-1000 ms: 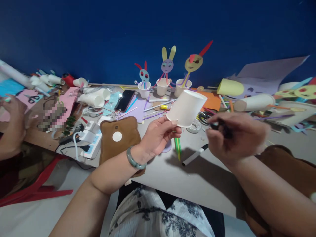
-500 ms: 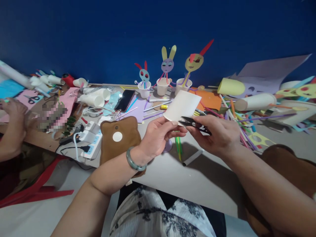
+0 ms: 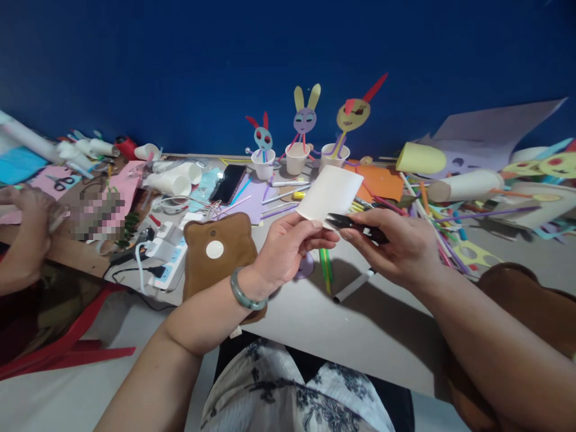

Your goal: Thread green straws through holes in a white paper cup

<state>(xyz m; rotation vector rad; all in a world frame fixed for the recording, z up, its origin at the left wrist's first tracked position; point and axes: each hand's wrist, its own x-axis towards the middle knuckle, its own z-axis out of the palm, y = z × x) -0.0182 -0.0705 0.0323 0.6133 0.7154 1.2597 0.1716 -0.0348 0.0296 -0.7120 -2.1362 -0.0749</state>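
A white paper cup (image 3: 332, 191), tilted with its base away from me, is held at its near edge by my left hand (image 3: 290, 249), fingers closed on it. My right hand (image 3: 400, 240) is wrapped round black scissors (image 3: 355, 225), whose blades lie against the cup's near edge. Under the hands, a green and yellow strip (image 3: 325, 270) and a white marker (image 3: 353, 287) lie on the table (image 3: 373, 336). Behind stand three white cups (image 3: 297, 159) bearing paper rabbit-like figures.
A brown cushion (image 3: 216, 258) and a power strip (image 3: 173, 264) lie at the left. A phone (image 3: 228, 183) lies further back. Rolled paper (image 3: 420, 159), sticks and cut-outs crowd the right. Another person's hand (image 3: 33, 210) is at the far left.
The scissors' blades look closer together, and the cup has shifted slightly left. The other person's hand at the far left has moved a little.
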